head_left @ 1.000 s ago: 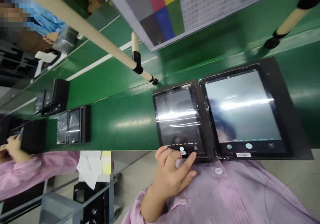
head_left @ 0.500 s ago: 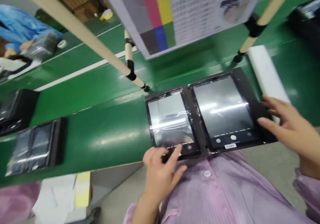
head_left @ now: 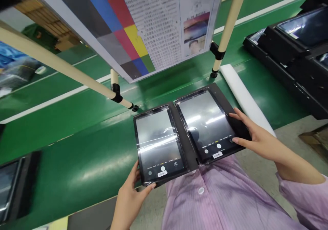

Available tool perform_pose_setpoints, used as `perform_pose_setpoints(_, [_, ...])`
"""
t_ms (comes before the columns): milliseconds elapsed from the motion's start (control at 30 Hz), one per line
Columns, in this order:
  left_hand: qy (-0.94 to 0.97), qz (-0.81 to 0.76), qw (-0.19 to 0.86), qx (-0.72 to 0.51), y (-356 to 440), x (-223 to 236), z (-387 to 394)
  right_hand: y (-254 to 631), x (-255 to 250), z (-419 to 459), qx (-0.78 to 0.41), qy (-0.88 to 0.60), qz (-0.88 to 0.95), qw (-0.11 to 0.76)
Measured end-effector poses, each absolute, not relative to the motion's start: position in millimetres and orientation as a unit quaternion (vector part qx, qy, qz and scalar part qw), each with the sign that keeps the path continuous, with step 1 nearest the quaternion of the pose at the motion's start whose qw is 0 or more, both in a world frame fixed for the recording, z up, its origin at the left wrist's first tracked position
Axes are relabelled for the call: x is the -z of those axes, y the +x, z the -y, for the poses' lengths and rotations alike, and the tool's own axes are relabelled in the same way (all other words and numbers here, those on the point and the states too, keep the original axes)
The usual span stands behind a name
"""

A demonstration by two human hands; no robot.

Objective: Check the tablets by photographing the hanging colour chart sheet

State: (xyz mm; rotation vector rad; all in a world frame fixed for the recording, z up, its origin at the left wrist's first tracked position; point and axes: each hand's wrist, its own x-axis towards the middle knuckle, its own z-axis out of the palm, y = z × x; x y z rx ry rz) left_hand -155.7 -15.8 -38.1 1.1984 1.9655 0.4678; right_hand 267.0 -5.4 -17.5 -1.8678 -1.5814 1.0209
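The left hand (head_left: 131, 193) grips the left tablet (head_left: 156, 133) at seven o'clock, between thumb and fingers. The right hand (head_left: 261, 139), spread, touches the right tablet (head_left: 203, 111) near four o'clock.

Your head camera faces forward and down, near the two lit tablets (head_left: 159, 131), your shirt (head_left: 197, 206) at five o'clock.

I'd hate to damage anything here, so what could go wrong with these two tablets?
The right hand has its thumb at a round icon on the right tablet, so an accidental tap is possible. The black holder sits at the table's near edge, so it could drop if the left hand slips. Reflections cross the left tablet and might hide screen marks.
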Motion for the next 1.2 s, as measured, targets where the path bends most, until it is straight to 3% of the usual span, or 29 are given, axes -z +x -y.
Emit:
perform_pose_setpoints(133, [0.428, -0.766, 0.416, -0.239, -164.6, 27.9, 13.2, 265.8, 20.5, 7.8, -0.362, -0.698, 0.558, 0.266])
perform_pose_setpoints(300, [0.275, -0.675, 0.523, -0.443, -153.7, 9.2, 9.2, 262.4, 24.9, 12.9, -0.322, -0.700, 0.560, 0.305])
perform_pose_setpoints(467, [0.112, -0.641, 0.578, -0.492, -117.3, -1.5, -3.4, 247.7, 16.9, 10.1, -0.253, -0.679, 0.602, 0.335])
perform_pose_setpoints(833, [0.205, -0.478, 0.628, -0.579, -104.2, -5.6, 16.2, 163.3, -11.8, -5.9, -0.312, -0.553, 0.723, 0.274])
perform_pose_setpoints(900, [0.220, -0.433, 0.636, -0.600, -97.0, -8.1, 18.3, 155.5, -16.6, -5.3, -0.360, -0.517, 0.706, 0.322])
perform_pose_setpoints(1000, [0.266, -0.377, 0.636, -0.618, -85.1, -11.6, 15.3, 149.2, -17.8, -5.9, -0.401, -0.429, 0.665, 0.461])
perform_pose_setpoints(1100, [0.312, -0.358, 0.616, -0.628, -73.0, -13.6, 8.2, 147.5, -11.3, -9.5, -0.394, -0.395, 0.596, 0.577])
perform_pose_setpoints(1200, [0.312, -0.360, 0.594, -0.648, -59.7, -13.5, 2.5, 149.9, -7.3, -11.7, -0.356, -0.428, 0.547, 0.625])
